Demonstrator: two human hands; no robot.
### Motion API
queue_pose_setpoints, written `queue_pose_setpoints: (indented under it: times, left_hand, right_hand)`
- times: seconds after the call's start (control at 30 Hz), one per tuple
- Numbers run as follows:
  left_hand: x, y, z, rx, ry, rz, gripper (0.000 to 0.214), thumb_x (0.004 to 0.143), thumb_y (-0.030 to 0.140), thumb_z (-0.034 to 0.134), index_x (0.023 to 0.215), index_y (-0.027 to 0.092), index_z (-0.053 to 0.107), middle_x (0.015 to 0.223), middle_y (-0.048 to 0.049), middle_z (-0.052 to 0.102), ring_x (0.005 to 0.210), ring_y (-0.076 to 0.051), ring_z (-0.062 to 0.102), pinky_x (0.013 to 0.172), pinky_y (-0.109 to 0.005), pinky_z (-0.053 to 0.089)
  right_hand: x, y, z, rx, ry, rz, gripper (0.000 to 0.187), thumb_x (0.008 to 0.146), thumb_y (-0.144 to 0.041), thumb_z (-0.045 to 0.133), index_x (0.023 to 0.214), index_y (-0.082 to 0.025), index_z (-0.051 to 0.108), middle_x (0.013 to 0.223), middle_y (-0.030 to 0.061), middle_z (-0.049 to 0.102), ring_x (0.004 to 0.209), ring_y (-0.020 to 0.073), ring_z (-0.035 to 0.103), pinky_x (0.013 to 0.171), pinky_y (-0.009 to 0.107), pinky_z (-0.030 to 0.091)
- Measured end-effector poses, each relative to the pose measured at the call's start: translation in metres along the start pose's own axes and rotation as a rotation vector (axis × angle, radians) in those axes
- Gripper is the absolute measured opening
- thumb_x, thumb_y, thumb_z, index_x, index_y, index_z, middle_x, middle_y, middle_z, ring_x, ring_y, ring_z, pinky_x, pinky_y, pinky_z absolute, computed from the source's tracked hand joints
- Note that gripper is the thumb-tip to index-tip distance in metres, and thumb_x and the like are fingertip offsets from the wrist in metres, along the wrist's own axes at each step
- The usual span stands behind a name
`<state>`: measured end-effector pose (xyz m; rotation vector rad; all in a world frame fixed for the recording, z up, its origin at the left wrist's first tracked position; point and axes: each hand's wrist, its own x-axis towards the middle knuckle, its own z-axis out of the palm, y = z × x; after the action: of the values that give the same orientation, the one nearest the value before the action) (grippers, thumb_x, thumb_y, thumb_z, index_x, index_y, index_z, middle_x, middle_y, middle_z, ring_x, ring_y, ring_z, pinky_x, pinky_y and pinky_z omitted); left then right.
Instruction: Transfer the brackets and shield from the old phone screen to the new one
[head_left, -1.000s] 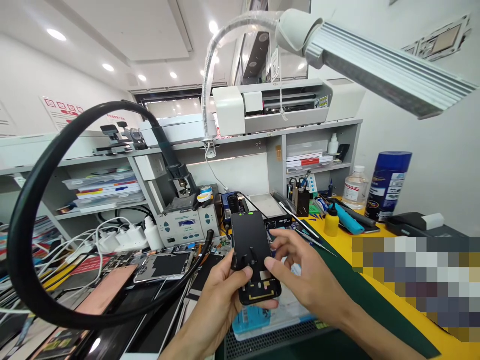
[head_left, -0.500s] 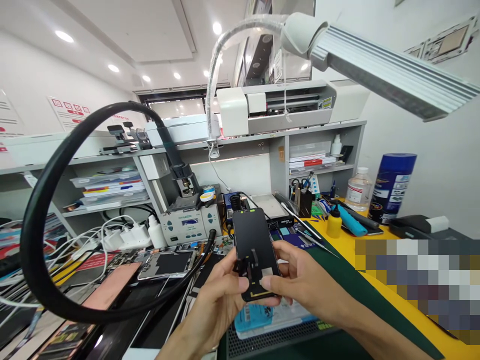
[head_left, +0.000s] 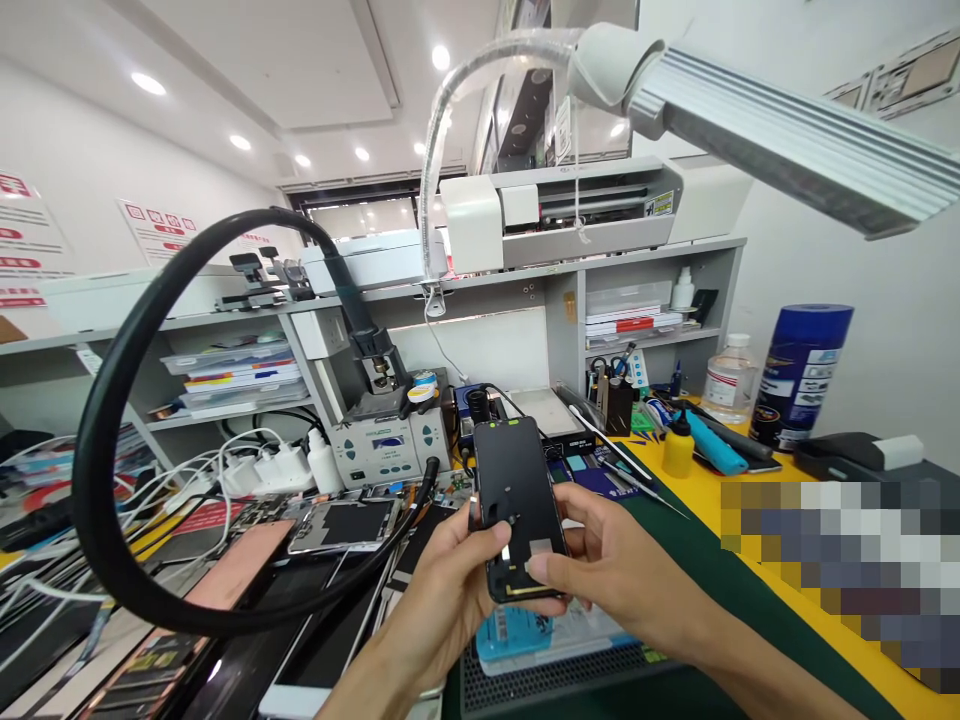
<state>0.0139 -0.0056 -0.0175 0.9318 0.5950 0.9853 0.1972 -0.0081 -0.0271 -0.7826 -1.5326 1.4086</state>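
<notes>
A black phone screen panel point(head_left: 514, 480) is held upright and slightly tilted before me, its back side facing me, with small yellow-green tabs along the top edge. My left hand point(head_left: 469, 555) grips its lower left edge, the thumb pressed on the panel's face beside a small flex cable that hangs off the left edge. Closed on the lower right edge is my right hand point(head_left: 592, 545), its thumb near a pale square patch. Fingers of both hands are partly hidden behind the panel. Under the hands lies a blue and clear plastic packet point(head_left: 517, 630).
A hot air station point(head_left: 386, 450) with a looping black hose point(head_left: 112, 400) stands at left. Phone parts, including a copper-coloured panel point(head_left: 232, 565), cover the left bench. A yellow bottle point(head_left: 678, 445), a blue spray can point(head_left: 802, 380) and a lamp point(head_left: 795, 130) are at right.
My left thumb has moved up and inward across the panel's back. The dark flex cable that stood over the panel's face now shows at its left edge. The view has shifted slightly.
</notes>
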Motion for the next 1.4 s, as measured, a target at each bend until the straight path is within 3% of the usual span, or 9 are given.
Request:
queue_pose_setpoints:
  times: [0.13, 0.37, 0.7, 0.83, 0.97, 1.13, 1.4]
  left_hand:
    - [0.001, -0.002, -0.003, 0.011, 0.005, 0.014, 0.025, 0.09, 0.018, 0.064, 0.114, 0.015, 0.065, 0.098, -0.0105, 0.073, 0.083, -0.021, 0.072, 0.069, -0.033, 0.061]
    - [0.003, -0.003, -0.005, 0.024, -0.028, 0.016, 0.022, 0.088, 0.02, 0.066, 0.11, 0.015, 0.065, 0.098, -0.0105, 0.072, 0.078, -0.022, 0.072, 0.062, -0.032, 0.061]
    - [-0.001, 0.003, 0.002, 0.133, -0.04, 0.069, 0.026, 0.087, 0.026, 0.069, 0.109, 0.014, 0.064, 0.096, -0.01, 0.071, 0.077, -0.023, 0.071, 0.057, -0.03, 0.059]
    - [-0.002, 0.002, 0.001, 0.157, -0.07, 0.109, 0.028, 0.087, 0.028, 0.068, 0.111, 0.015, 0.065, 0.098, -0.0099, 0.071, 0.08, -0.024, 0.071, 0.055, -0.03, 0.058]
    - [-0.001, -0.002, 0.0, 0.161, -0.106, 0.13, 0.028, 0.09, 0.027, 0.066, 0.116, 0.017, 0.065, 0.103, -0.0094, 0.07, 0.084, -0.025, 0.071, 0.056, -0.031, 0.059]
    - [-0.002, -0.004, -0.001, 0.157, -0.126, 0.114, 0.028, 0.09, 0.024, 0.066, 0.117, 0.017, 0.066, 0.107, -0.0102, 0.069, 0.085, -0.025, 0.072, 0.056, -0.031, 0.059]
    - [-0.001, 0.001, -0.006, -0.039, -0.258, 0.052, 0.041, 0.086, 0.007, 0.054, 0.125, 0.016, 0.064, 0.109, -0.012, 0.07, 0.092, -0.025, 0.071, 0.07, -0.036, 0.061]
  right_hand:
    - [0.001, -0.002, 0.001, -0.007, 0.002, 0.001, 0.037, 0.085, -0.026, 0.073, 0.118, -0.02, 0.058, 0.096, 0.0027, 0.067, 0.087, 0.0199, 0.066, 0.074, 0.031, 0.053]
    - [0.0, 0.0, 0.001, -0.013, 0.011, 0.045, 0.039, 0.085, -0.03, 0.073, 0.12, -0.021, 0.057, 0.091, 0.0026, 0.068, 0.068, 0.0145, 0.061, 0.059, 0.026, 0.05]
    - [0.001, 0.0, 0.0, -0.107, 0.035, -0.007, 0.046, 0.083, -0.039, 0.074, 0.123, -0.02, 0.059, 0.091, 0.0042, 0.068, 0.083, 0.0221, 0.067, 0.069, 0.032, 0.055]
    - [0.0, -0.006, 0.002, -0.115, 0.02, -0.022, 0.042, 0.088, -0.042, 0.069, 0.122, -0.02, 0.061, 0.096, 0.005, 0.069, 0.082, 0.0205, 0.065, 0.07, 0.032, 0.055]
    - [0.0, -0.007, 0.004, -0.101, 0.052, -0.012, 0.04, 0.089, -0.045, 0.067, 0.12, -0.02, 0.063, 0.095, 0.0032, 0.069, 0.078, 0.0174, 0.064, 0.069, 0.028, 0.053]
    - [0.003, -0.003, 0.004, -0.102, 0.093, 0.013, 0.036, 0.087, -0.046, 0.069, 0.113, -0.02, 0.066, 0.079, -0.0006, 0.067, 0.063, 0.0126, 0.058, 0.057, 0.023, 0.048]
    - [0.004, -0.004, 0.001, -0.068, 0.09, 0.03, 0.036, 0.086, -0.046, 0.07, 0.106, -0.017, 0.067, 0.086, 0.0026, 0.069, 0.071, 0.0161, 0.062, 0.061, 0.025, 0.05]
